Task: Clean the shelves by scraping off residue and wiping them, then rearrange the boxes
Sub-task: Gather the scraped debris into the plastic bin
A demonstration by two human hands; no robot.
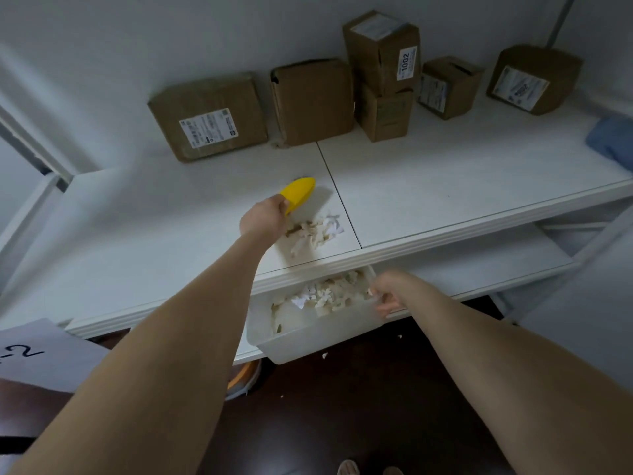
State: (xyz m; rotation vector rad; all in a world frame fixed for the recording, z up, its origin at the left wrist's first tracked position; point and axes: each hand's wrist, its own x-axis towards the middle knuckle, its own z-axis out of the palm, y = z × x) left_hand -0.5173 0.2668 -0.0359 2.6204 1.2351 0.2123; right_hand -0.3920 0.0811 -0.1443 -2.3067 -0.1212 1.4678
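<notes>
My left hand [263,219] grips a yellow scraper [298,193] on the white shelf [445,186], just behind a pile of pale scraped residue [313,233] near the shelf's front edge. My right hand [388,292] holds the right rim of a white plastic bin [308,341] just below that edge; more residue lies inside the bin. Several cardboard boxes stand along the back wall: a flat box [209,116], a second box [313,101], and a two-high stack [383,73].
Two more boxes [448,87] [532,80] stand at the back right. A blue cloth [613,138] lies at the shelf's right edge. A lower shelf [479,262] shows underneath. A paper sign [37,354] hangs at the lower left. Crumbs dot the dark floor [342,406].
</notes>
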